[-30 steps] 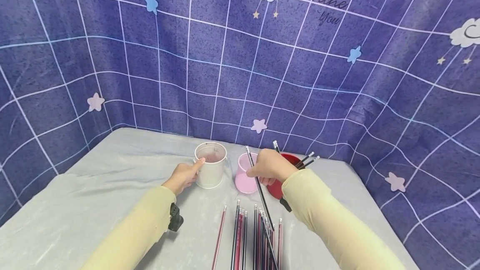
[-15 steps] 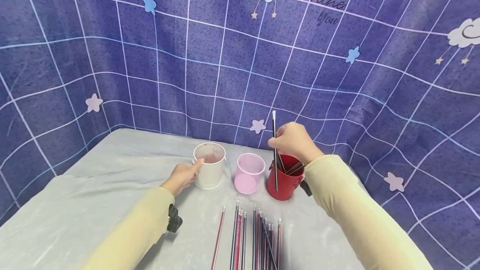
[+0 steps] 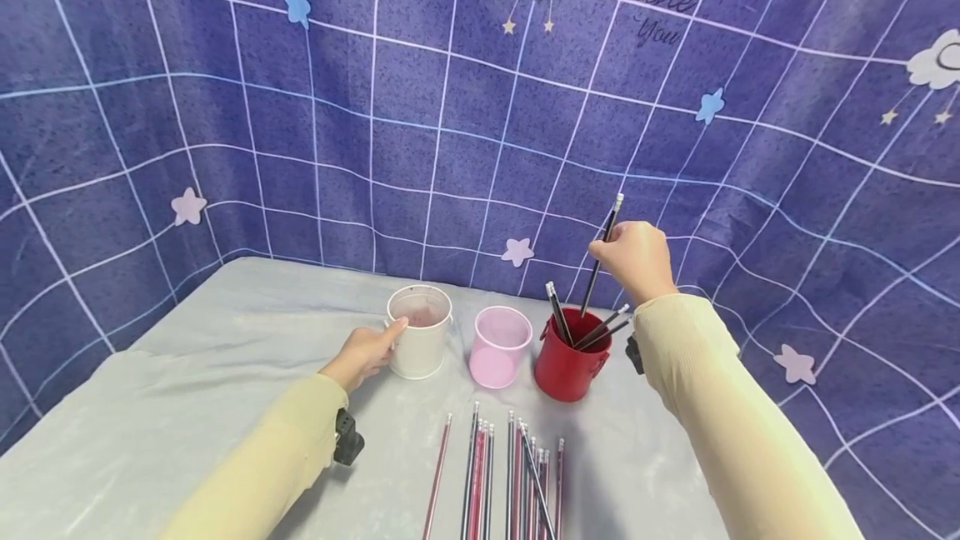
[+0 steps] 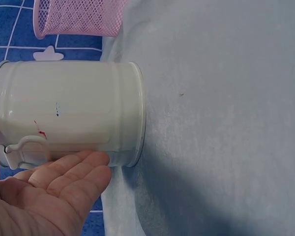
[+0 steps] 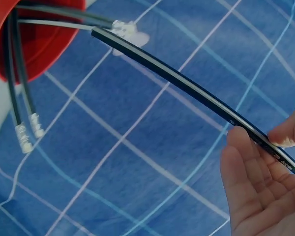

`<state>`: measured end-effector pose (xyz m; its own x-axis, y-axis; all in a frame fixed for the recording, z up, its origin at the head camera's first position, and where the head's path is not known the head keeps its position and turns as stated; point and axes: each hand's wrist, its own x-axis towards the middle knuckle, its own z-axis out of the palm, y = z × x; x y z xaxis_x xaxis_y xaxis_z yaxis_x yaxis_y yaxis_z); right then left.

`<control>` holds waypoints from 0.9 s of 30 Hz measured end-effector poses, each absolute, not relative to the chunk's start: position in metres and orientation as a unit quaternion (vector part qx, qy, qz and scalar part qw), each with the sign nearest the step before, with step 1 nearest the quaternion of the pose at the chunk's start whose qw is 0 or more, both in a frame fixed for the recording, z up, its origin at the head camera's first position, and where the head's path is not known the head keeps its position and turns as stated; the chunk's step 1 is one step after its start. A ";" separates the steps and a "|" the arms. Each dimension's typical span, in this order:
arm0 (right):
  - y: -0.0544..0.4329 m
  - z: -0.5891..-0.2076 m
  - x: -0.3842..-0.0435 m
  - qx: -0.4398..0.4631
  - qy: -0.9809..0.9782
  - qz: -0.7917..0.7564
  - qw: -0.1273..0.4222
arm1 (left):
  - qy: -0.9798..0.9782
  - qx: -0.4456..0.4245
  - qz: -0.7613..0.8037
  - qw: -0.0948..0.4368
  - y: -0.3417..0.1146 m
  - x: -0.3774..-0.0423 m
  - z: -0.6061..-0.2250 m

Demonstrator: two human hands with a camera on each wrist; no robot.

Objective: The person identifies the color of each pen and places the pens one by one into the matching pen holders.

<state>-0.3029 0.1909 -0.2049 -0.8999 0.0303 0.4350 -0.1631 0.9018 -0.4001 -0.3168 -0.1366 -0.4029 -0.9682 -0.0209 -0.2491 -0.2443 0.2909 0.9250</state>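
Our right hand [image 3: 636,257] pinches a black pencil [image 5: 164,74] above the red bucket [image 3: 562,373].
We hold it tilted; our left hand [image 3: 367,352], fingers extended, touches the white bucket [image 3: 422,352] at its side.

You hold a slim, white-tipped black pencil [image 5: 162,72] with a pale lengthwise stripe. Your round metal bucket [image 3: 564,375] is red, the mesh cup [image 3: 493,368] pink, the cylindrical pail [image 4: 83,98] cream with red and blue specks. Your long sleeves [image 3: 697,365] are pale yellow, the cloth-covered worktop [image 3: 225,340] grey, the fabric curtain [image 3: 300,165] purple-blue with white and light-blue grid lines, stars and clouds.
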 end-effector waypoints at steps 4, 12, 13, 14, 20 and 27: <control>0.199 -0.207 -0.309 0.004 -0.951 0.224 0.214 | 0.795 -0.083 0.593 0.095 -0.137 -0.318 -0.404; 0.207 -0.213 -0.314 -0.052 -0.949 0.256 0.180 | 0.790 -0.086 0.599 0.096 -0.137 -0.316 -0.403; 0.207 -0.214 -0.314 -0.057 -0.949 0.257 0.172 | 0.790 -0.088 0.600 0.096 -0.137 -0.316 -0.403; 0.207 -0.216 -0.314 -0.062 -0.949 0.259 0.166 | 0.790 -0.089 0.600 0.096 -0.137 -0.316 -0.403; 0.207 -0.233 -0.320 -0.064 -0.953 0.258 0.145 | 0.790 -0.087 0.599 0.095 -0.136 -0.314 -0.402; 0.213 -0.250 -0.326 -0.083 -0.951 0.266 0.135 | 0.788 -0.089 0.603 0.087 -0.135 -0.313 -0.402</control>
